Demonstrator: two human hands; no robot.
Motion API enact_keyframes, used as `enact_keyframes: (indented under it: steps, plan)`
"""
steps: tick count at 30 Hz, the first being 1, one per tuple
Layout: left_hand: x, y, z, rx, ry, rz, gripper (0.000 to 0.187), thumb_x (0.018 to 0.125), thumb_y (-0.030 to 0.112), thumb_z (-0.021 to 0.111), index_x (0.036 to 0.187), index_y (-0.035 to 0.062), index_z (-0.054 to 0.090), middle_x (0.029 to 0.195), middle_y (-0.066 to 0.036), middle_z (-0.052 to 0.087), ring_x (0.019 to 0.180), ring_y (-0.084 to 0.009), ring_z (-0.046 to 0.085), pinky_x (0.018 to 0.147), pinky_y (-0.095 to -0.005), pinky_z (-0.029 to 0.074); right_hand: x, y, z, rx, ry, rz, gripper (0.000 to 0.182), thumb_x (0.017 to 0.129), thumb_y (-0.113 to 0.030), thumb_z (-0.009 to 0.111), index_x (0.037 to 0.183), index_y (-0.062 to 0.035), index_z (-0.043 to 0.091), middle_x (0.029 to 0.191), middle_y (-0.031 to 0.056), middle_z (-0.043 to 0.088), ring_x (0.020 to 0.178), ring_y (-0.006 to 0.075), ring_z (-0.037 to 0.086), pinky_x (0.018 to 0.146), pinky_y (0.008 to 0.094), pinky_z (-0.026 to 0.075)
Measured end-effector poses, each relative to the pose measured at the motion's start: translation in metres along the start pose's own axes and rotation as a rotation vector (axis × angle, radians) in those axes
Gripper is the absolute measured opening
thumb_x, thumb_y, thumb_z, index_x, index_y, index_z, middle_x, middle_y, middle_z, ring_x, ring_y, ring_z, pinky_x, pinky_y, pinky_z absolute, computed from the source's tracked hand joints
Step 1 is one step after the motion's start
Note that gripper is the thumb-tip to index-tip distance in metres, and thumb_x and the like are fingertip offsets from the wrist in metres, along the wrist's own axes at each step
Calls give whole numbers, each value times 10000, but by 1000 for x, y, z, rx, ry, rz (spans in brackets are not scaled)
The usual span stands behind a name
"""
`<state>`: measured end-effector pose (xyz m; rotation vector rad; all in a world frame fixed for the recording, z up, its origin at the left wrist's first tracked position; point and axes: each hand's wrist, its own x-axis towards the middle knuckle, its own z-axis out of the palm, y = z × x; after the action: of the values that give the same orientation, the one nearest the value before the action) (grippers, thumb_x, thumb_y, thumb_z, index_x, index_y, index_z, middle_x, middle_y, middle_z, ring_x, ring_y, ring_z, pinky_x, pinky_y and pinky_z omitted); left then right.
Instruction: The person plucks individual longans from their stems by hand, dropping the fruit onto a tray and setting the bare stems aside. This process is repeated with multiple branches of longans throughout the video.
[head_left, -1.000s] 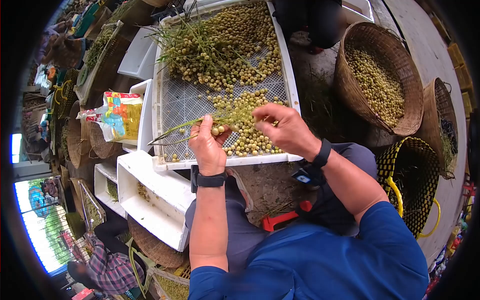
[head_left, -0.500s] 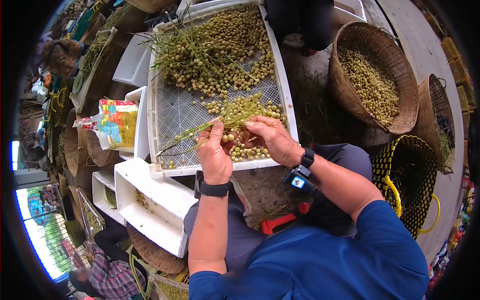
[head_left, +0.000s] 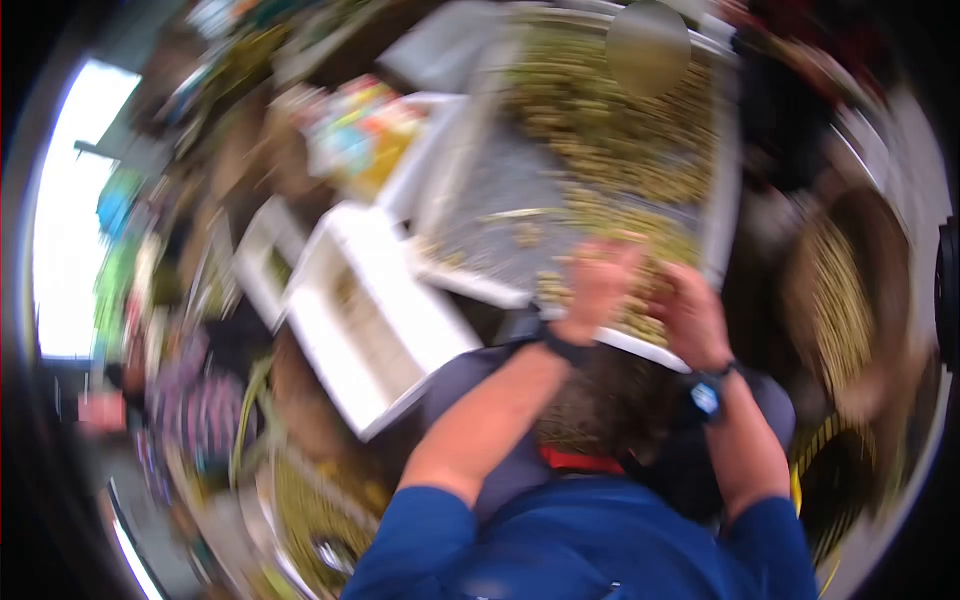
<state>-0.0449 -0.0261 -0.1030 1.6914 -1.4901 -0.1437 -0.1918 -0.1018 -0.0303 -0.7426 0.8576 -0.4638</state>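
Note:
The view is smeared by motion. My left hand (head_left: 597, 285) is over the near end of the white mesh tray (head_left: 455, 280), close to small round yellow-green fruits (head_left: 645, 325). My right hand (head_left: 697, 318) is just to its right, fingers curved inward towards the same fruits. Blur hides the fingertips of both hands, and I cannot make out what either one holds. A thin pale stem (head_left: 520, 214) lies on the bare mesh. Farther back, a larger heap of the fruits (head_left: 620, 130) covers much of the tray.
White foam boxes (head_left: 375, 320) stand left of the tray, with a colourful bag (head_left: 370, 135) behind them. To the right are a wicker basket of fruit (head_left: 840, 290) and a black-and-yellow basket (head_left: 835, 480). Another person in a checked shirt (head_left: 205, 410) is at left.
The camera has swung, so the tray and my hands appear farther right. The stemmed sprig held in my left hand earlier can no longer be made out there.

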Motion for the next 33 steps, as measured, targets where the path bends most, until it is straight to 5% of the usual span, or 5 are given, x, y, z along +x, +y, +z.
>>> enact_keyframes:
  steps: [3,5,17,31,33]
  plan:
    - [25,16,3,12,340,19,150,786,170,615,700,47,606,715,-156,497,686,-303,538,631,-472,409,19,19,-38,90,-209,-13,230,980,-279,593,1141,-122,644,1031,-5,687,891,133,659,727,286,513]
    - [32,40,-18,-607,253,-482,243,810,181,606,725,-28,518,643,-196,466,592,-292,492,587,-410,402,24,22,-50,117,-165,-1,216,976,-266,613,1145,-137,650,1041,-10,691,901,130,656,735,274,510]
    - [17,45,-44,-1046,411,-615,216,837,112,634,702,33,486,563,-23,496,494,-116,526,460,-319,412,40,18,-16,176,-270,123,208,945,-261,603,959,-58,643,848,47,652,629,139,505,556,260,418]
    - [-18,8,-30,111,827,-273,233,900,156,597,846,113,375,531,-82,428,454,-253,587,378,-371,473,34,66,20,135,-711,89,260,963,-289,575,1128,-102,648,1061,29,680,883,179,641,747,315,519]
    - [-27,39,-62,-881,605,-626,242,915,165,611,845,119,385,570,-76,431,433,-245,567,360,-366,459,41,74,3,148,-642,51,273,973,-280,569,1166,-96,628,1074,26,673,849,171,638,720,303,520]
